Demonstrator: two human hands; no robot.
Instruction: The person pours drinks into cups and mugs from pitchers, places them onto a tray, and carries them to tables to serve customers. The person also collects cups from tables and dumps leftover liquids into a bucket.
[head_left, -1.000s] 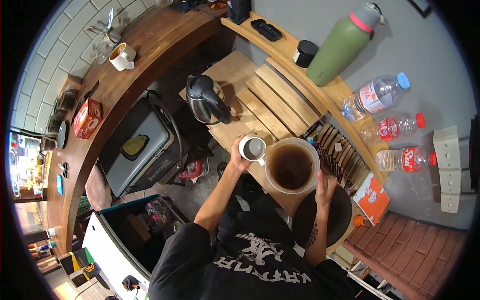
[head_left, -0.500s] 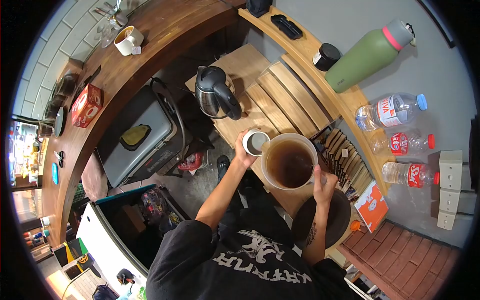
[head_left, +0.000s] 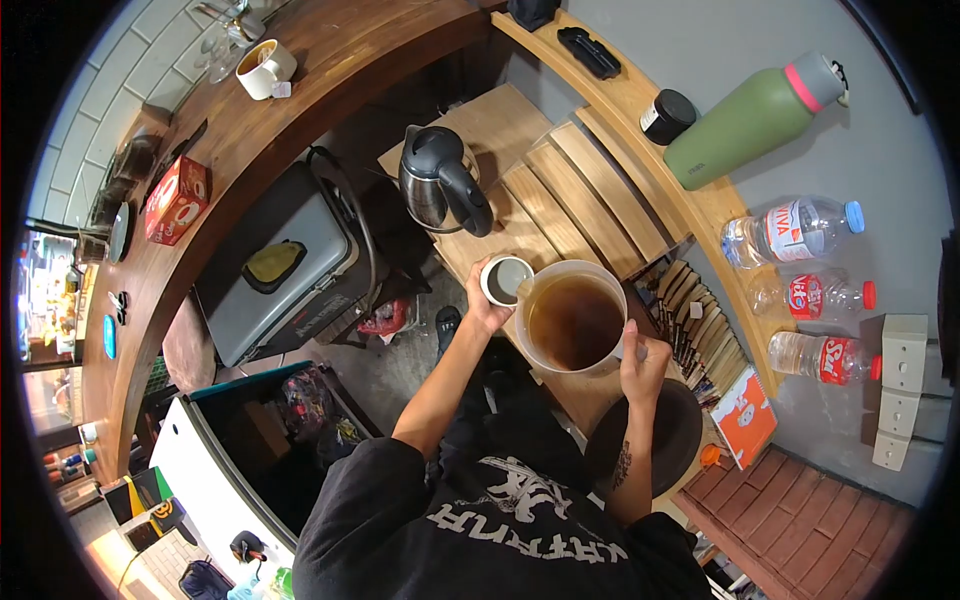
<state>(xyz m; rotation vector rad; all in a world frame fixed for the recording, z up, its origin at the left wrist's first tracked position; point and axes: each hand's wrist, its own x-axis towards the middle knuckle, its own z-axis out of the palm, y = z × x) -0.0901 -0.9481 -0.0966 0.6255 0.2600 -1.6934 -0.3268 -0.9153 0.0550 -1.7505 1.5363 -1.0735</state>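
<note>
My left hand (head_left: 484, 298) is closed round a small white cup (head_left: 506, 281), which has something greyish inside. Right beside it, my right hand (head_left: 642, 364) grips the handle of a clear plastic pitcher (head_left: 573, 318) of brown liquid. The pitcher's spout is at the cup's rim and points into it; whether liquid is flowing I cannot tell. Beyond the cup, a black and steel kettle (head_left: 436, 180) stands on the slatted wooden table (head_left: 520, 215).
A row of books (head_left: 700, 335) lies right of the pitcher, near a round black seat (head_left: 645, 437). Bottles, including a green flask (head_left: 750, 125), line the right shelf. A mug (head_left: 266, 70) and red box (head_left: 177, 201) sit on the left counter. An open white bin (head_left: 215, 480) stands lower left.
The view has shifted and turned slightly. The pitcher has come closer to the cup and tilts more towards it. Both hands keep their hold.
</note>
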